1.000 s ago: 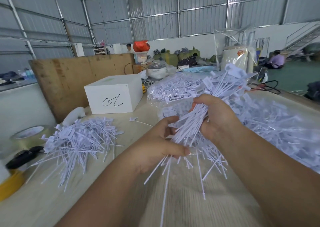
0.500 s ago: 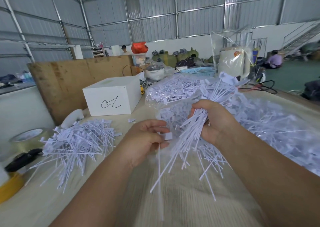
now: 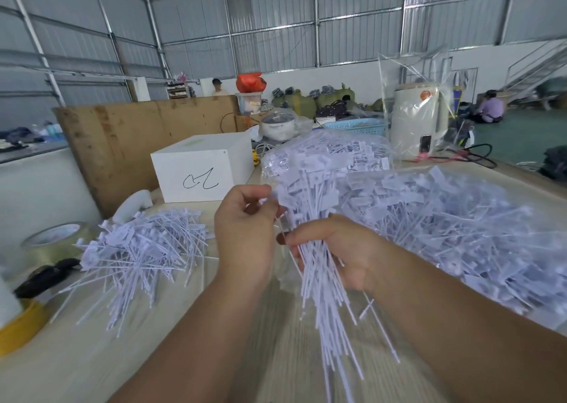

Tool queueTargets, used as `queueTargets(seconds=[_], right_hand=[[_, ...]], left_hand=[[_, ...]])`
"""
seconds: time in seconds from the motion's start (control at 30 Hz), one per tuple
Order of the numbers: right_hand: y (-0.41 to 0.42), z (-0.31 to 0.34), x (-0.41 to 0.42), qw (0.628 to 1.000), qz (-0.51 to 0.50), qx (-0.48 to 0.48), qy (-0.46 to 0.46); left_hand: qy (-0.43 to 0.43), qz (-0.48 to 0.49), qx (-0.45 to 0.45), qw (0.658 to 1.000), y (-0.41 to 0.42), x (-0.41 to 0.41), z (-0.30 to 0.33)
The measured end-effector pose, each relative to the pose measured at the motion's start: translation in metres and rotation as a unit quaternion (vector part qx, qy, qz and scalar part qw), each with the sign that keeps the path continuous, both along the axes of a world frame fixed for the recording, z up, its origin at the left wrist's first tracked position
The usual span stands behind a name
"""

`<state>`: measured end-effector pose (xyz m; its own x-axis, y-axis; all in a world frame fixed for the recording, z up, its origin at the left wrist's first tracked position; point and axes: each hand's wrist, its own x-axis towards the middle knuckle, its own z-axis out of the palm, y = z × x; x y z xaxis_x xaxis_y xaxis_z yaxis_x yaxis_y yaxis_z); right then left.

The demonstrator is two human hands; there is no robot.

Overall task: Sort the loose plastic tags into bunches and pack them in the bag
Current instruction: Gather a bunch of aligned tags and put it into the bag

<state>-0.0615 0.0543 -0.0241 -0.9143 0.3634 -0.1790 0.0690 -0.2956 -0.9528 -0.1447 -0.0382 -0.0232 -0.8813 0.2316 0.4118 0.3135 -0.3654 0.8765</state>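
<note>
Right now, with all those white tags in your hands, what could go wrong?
The right hand grips the bunch of tags around its middle only, and the long tails fan out below, so some could slide free onto the table. The left hand pinches one tag near the top; pulling it might drag others out. Dropped tags could also mix into the loose pile close by on the left.

- Walls [image 3: 276,12]: corrugated grey metal sheeting on a steel frame, with a white band along the base at the back.
- Floor [image 3: 518,138]: green, visible at right.
- Staircase [image 3: 540,68]: metal, with railing, at far right.
- Desk [image 3: 92,356]: pale top.
- Plywood board [image 3: 138,132]: upright behind the desk, at left.
- Light: even, diffuse daylight.
</note>
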Motion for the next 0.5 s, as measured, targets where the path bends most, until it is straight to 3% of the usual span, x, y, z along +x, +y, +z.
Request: queueTargets(seconds=[0.2,0.3,0.4,0.5], right_hand=[[-0.001,-0.003,-0.004,0.997,-0.065,0.023,0.029],[0.003,-0.002,-0.005,0.994,-0.096,0.001,0.055],[0.015,0.003,-0.005,0.986,-0.136,-0.056,0.077],[0.030,0.011,-0.001,0.975,-0.182,-0.091,0.089]], left_hand=[[0.040,-0.012,0.007,0.999,0.003,0.004,-0.002],[-0.011,-0.087,0.006,0.996,0.004,0.007,-0.004],[-0.053,-0.154,-0.062,0.985,0.006,0.013,-0.008],[-0.019,-0.232,-0.142,0.962,0.006,0.020,-0.012]])
